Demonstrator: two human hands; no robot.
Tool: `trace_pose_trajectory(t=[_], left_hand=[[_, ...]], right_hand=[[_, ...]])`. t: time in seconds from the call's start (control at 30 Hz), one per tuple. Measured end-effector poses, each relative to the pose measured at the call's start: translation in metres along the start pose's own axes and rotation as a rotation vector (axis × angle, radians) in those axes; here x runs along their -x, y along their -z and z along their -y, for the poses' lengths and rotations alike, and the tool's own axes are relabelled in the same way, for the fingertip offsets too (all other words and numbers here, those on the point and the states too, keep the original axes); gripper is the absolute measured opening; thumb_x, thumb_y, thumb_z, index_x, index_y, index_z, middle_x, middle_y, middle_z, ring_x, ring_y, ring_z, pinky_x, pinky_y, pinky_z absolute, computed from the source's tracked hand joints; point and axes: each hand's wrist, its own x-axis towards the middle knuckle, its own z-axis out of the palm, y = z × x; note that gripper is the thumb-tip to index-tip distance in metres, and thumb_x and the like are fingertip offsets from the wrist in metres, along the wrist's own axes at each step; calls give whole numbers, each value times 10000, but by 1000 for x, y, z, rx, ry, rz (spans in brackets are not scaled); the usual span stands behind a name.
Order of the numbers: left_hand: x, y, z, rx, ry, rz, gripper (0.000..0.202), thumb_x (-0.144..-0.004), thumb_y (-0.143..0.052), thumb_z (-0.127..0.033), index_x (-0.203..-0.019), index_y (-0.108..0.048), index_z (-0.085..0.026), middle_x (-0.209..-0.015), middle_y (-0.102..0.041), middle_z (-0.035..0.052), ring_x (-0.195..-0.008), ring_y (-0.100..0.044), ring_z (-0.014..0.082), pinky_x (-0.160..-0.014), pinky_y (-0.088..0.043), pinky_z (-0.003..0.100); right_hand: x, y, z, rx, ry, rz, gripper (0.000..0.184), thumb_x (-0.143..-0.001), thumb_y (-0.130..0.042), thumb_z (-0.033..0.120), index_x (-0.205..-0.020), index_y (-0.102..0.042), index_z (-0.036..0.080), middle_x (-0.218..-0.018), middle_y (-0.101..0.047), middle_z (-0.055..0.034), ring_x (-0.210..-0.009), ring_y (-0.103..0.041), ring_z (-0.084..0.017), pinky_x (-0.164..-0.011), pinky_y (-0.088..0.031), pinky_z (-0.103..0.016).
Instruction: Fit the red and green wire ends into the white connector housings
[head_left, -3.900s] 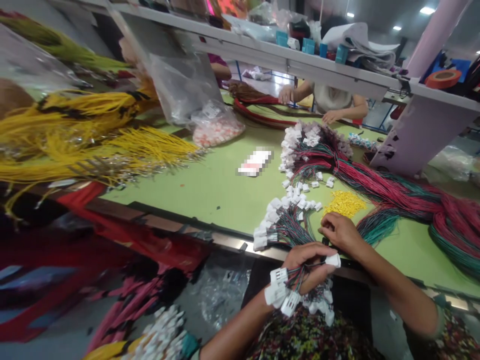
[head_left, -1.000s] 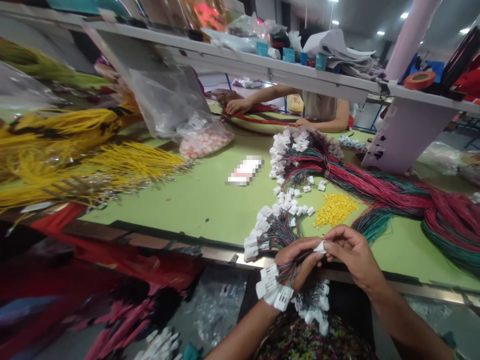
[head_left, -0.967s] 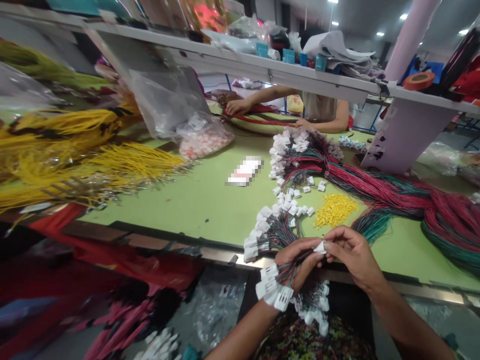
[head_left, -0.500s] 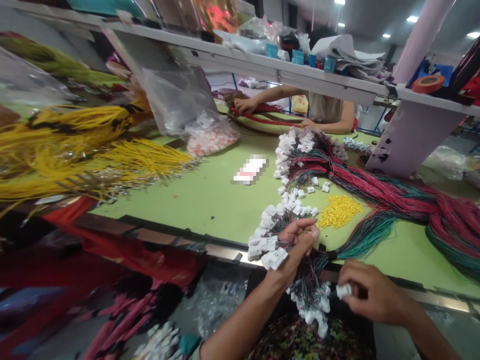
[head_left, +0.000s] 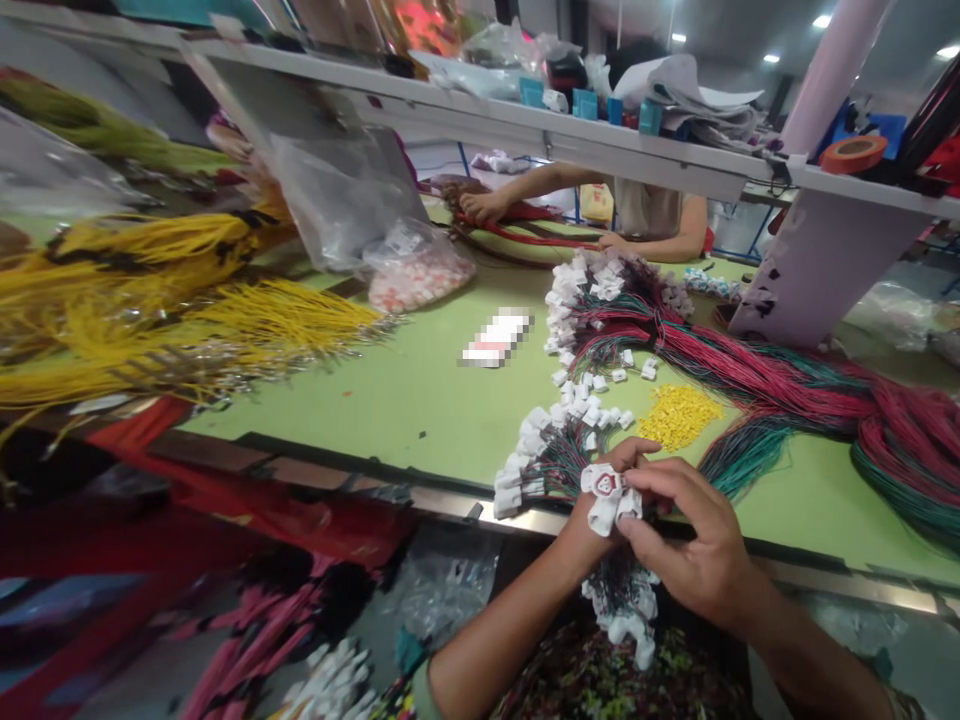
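My left hand (head_left: 589, 520) is at the table's front edge, its fingers curled round thin connector wires and partly hidden by my right hand. White plastic connectors (head_left: 604, 487) sit over its palm and wrist. With thumb and index finger, my right hand (head_left: 701, 540) pinches a white connector (head_left: 630, 503) right beside them. Below both hands, a bunch of wired white connectors (head_left: 626, 610) hangs over my lap. Left of my hands, more white connectors (head_left: 525, 450) on dark, red and green wires fan out on the table.
A pile of small yellow parts (head_left: 681, 417) lies beyond my hands. Long red and green wire bundles (head_left: 780, 385) stretch right. Yellow wires (head_left: 247, 320) cover the left side, near a plastic bag (head_left: 420, 270) of pale parts. Across the table, a co-worker's hand (head_left: 484, 207) touches red wires. A shelf (head_left: 480, 115) runs overhead.
My right hand has moved left and up, carrying a white connector to my left hand. The connectors at my left wrist have shifted right and up.
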Motion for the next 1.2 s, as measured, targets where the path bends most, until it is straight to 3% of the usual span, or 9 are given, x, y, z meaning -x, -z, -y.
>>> trace_pose_trajectory(t=[0.1,0.2,0.3,0.43,0.6,0.73,0.87,0.97,1.2], left_hand=[[10,0,1,-187,-164,-112,386,-815,-728,-248,-1185,-622,-217,-881,-678,10,-613,-601,136,-560,-497,247],[20,0,7,-468,-506,-242,328,-845,-679,-125,-1148,-613,-232,-1037,-690,58,-652,-633,123,-569,-514,228],[25,4,11,-637,-739,-133,290,-858,-695,-108,-1117,-631,-222,-939,-733,67,-827,-729,196,-721,-600,284],[25,10,10,-649,-773,-5,199,-910,-701,-174,-1101,-652,-201,-863,-767,72,-739,-754,179,-684,-616,255],[24,10,6,-639,-749,-18,241,-877,-758,-199,-1109,-694,-191,-881,-796,89,-759,-772,194,-702,-626,266],[27,11,0,-626,-632,-78,317,-875,-706,-115,-1173,-711,-225,-968,-809,80,-832,-770,197,-763,-625,300],[31,19,-2,-526,-440,-200,261,-914,-670,-171,-1154,-734,-251,-1060,-789,67,-987,-740,214,-896,-591,343],[32,23,2,-402,-321,-300,209,-946,-650,-250,-1135,-738,-251,-1071,-771,61,-1013,-721,220,-925,-565,350],[32,18,3,-197,-117,-340,242,-940,-668,-374,-1113,-732,-217,-1053,-763,57,-990,-709,227,-918,-547,342]], right_hand=[[6,-7,-15,-135,-215,-122,218,-895,-699,184,-1101,-704,253,-997,-698,-32,-844,-668,-163,-746,-574,-280],[20,-10,-30,-336,-473,-200,80,-897,-725,289,-920,-697,218,-840,-698,-10,-746,-673,-150,-678,-564,-246],[34,-12,-37,-343,-568,-256,168,-867,-762,343,-835,-675,204,-759,-671,5,-689,-634,-138,-643,-528,-228],[47,-12,-37,-228,-571,-289,201,-863,-756,350,-769,-661,200,-727,-637,9,-676,-582,-139,-629,-480,-233],[46,-9,-39,-184,-587,-242,230,-873,-741,366,-750,-636,203,-687,-606,20,-662,-550,-145,-630,-455,-247],[30,4,-50,-197,-497,-68,254,-969,-619,368,-777,-646,204,-729,-619,5,-694,-576,-156,-666,-472,-261],[5,14,-78,65,-352,181,74,-942,-637,215,-941,-710,206,-864,-664,-23,-777,-614,-170,-720,-477,-276],[-11,11,-100,328,-289,374,144,-909,-633,98,-975,-714,197,-936,-680,-44,-865,-637,-185,-791,-476,-288],[-24,-4,-118,451,-247,476,134,-935,-628,117,-899,-725,202,-915,-651,-52,-877,-604,-207,-757,-418,-292]])
